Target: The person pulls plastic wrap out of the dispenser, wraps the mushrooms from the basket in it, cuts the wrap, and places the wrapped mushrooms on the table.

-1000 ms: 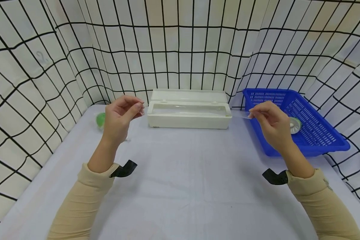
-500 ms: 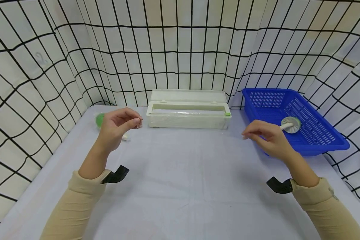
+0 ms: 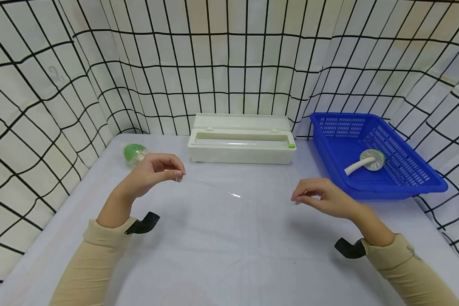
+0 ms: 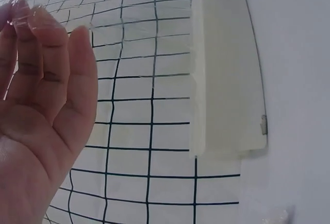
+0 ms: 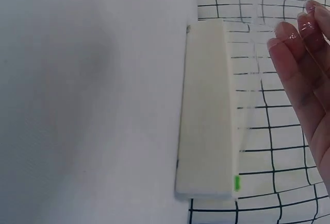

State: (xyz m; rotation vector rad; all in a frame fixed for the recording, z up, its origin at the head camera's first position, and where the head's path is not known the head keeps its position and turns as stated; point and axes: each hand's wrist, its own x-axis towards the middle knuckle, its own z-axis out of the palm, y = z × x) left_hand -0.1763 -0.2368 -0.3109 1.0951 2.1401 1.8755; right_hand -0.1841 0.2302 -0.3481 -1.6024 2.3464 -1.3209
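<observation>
A sheet of clear cling film point(image 3: 235, 195), visible mainly by its glints, stretches between the two hands above the white tabletop. My left hand point(image 3: 151, 176) pinches its left edge between thumb and fingers. At the opposite edge, my right hand point(image 3: 327, 197) pinches the film the same way. Shiny film lies over the left fingertips point(image 4: 44, 20) in the left wrist view and over the right fingertips point(image 5: 291, 34) in the right wrist view. Behind the hands stands a white cling film dispenser point(image 3: 242, 155), lid raised, with a green slider point(image 3: 291, 145) at its right end.
Past the left hand lies a green rounded thing point(image 3: 134, 152) in clear wrap. At right, a blue basket point(image 3: 401, 192) holds a white-handled thing with a round head point(image 3: 372, 160), green at its edge. Black wire grid point(image 3: 237, 66) encloses the back and sides.
Both hands have come down and back from the dispenser, carrying the film toward the person. The right hand also moved left, away from the basket. The dispenser stays put.
</observation>
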